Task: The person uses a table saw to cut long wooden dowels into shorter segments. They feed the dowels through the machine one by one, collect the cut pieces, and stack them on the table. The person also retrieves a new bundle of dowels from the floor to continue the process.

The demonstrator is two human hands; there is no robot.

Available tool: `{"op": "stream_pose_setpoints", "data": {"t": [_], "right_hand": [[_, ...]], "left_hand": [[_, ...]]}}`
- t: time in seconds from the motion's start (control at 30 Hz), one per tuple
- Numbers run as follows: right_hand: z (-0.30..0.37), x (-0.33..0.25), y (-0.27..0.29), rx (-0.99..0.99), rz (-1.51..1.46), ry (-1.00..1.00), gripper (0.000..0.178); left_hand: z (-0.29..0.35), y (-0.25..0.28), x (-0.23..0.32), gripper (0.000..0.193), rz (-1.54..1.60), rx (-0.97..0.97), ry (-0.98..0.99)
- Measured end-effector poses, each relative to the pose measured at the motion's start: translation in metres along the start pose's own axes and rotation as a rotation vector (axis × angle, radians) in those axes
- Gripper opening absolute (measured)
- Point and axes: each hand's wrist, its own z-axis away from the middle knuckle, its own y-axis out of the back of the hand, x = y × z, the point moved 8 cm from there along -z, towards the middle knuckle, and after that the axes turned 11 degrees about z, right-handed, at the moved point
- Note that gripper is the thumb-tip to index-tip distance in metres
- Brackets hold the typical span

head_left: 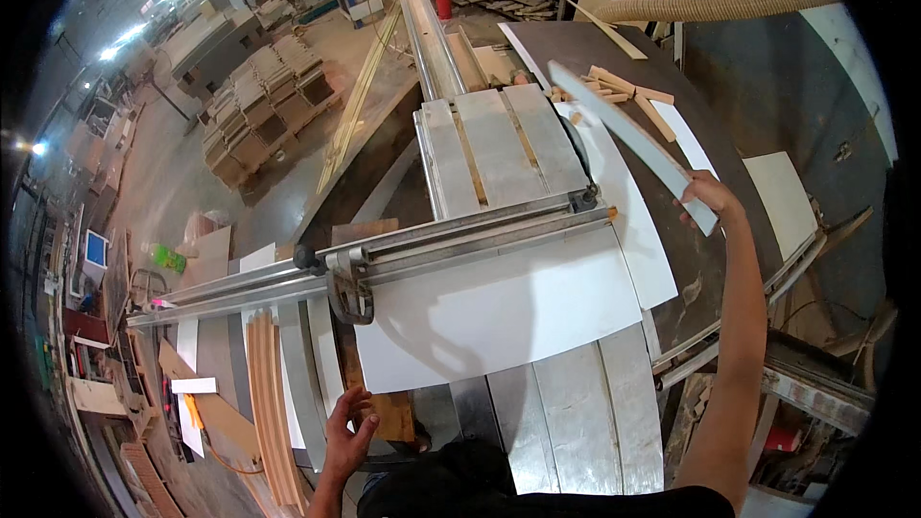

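Note:
My right hand (708,195), arm stretched out, grips the near end of a narrow white board strip (624,134). The strip's far end points away to the left, above the dark table. My left hand (349,430) is beside the near left corner of a large white panel (499,307), its fingers apart and holding nothing; whether a fingertip touches the panel I cannot tell. This panel lies on the sliding metal saw table (576,403), its far edge along the metal crosscut fence (460,240). A clamp-like stop with a handle (351,288) sits on the fence.
Wooden offcuts (624,91) lie on the dark side table (715,278). A ribbed hose (720,2) crosses at the back right. Long wood mouldings (264,393) are at the left, near a green bottle (168,257). Stacked wooden parts (264,105) stand on the floor beyond.

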Motion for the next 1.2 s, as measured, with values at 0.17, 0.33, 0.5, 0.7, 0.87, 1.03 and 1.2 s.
{"op": "stream_pose_setpoints", "data": {"t": [0.17,0.33,0.5,0.7,0.87,1.03,1.2], "right_hand": [[-0.024,-0.012,-0.004,-0.091,0.068,-0.067,0.050],[-0.045,0.027,0.038,-0.037,-0.060,-0.107,0.044],[-0.029,0.066,0.060,0.245,0.077,-0.228,0.031],[0.014,0.129,0.015,0.310,-0.248,-0.010,0.062],[0.052,0.134,-0.011,0.138,-0.228,0.013,0.057],[0.014,0.107,0.004,0.106,-0.160,-0.031,0.052],[-0.061,0.020,-0.024,0.245,-0.034,0.148,0.059]], "left_hand": [[-0.011,-0.004,0.015,0.053,-0.025,-0.006,-0.064],[-0.006,0.005,0.012,0.051,-0.014,0.038,-0.037],[-0.003,0.009,-0.001,0.049,0.009,0.066,0.011],[-0.008,0.011,-0.004,0.046,0.003,0.046,-0.015],[0.000,0.021,0.000,0.044,-0.048,0.098,0.000],[-0.003,0.018,0.002,0.043,-0.052,0.100,-0.082],[0.003,0.022,0.037,0.045,-0.163,0.113,-0.148]]}}
